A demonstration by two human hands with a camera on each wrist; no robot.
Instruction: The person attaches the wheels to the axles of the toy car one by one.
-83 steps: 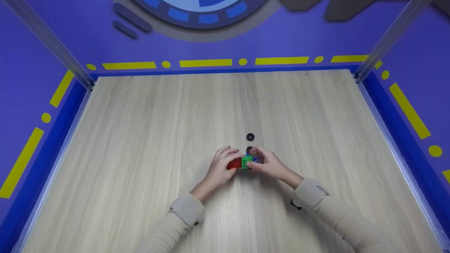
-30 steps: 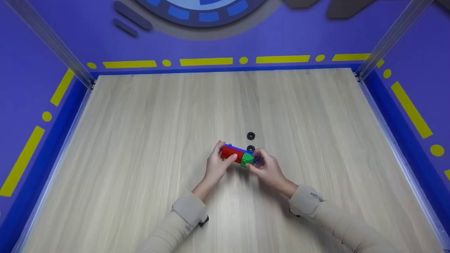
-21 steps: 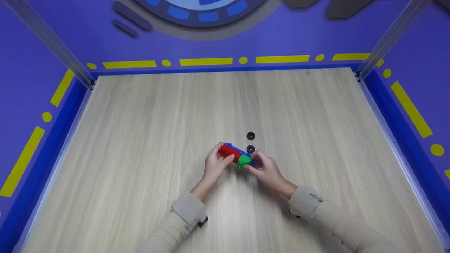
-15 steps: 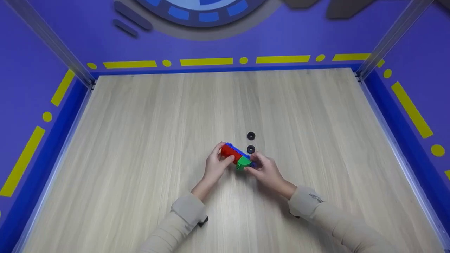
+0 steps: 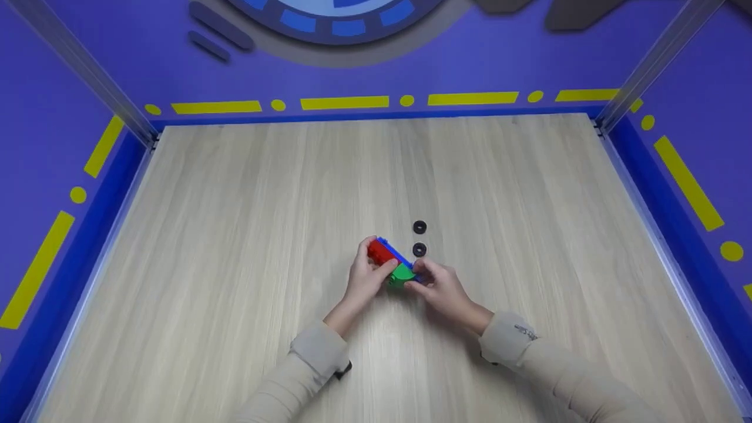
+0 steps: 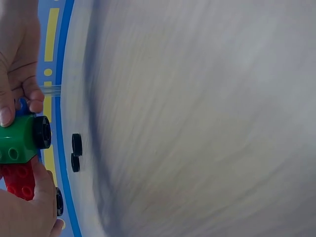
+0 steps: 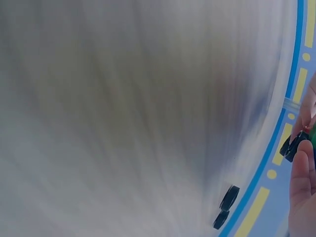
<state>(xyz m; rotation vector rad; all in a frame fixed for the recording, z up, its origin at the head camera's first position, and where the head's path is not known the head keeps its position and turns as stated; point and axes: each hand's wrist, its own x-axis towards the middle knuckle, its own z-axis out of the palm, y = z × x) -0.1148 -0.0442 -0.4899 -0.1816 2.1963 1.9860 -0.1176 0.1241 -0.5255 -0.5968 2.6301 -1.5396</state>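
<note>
Where the hands meet: a toy vehicle (image 5: 389, 252), slanting from far left to near right, seemingly held just above the counter.
Left hand (image 5: 365, 274): clamped round the red block (image 5: 379, 250), probably steadying the body.
Right hand (image 5: 446, 289): thumb and finger pinching the end by the green block (image 5: 402, 274), presumably to control the angle.
Blue base (image 5: 399, 255): turned toward the far right, perhaps for access.
Mounted wheel (image 6: 42, 132): black, beside the green block.
Loose wheels (image 5: 419, 227) (image 5: 419, 249): two, black, flat, one beyond the other, likely placed for easy reach.
Counter (image 5: 247, 235): pale, wood-grained.
Room: purple-blue panels (image 5: 352, 79) left, far and right, yellow dashes; metal posts (image 5: 85, 67) at the far corners.
</note>
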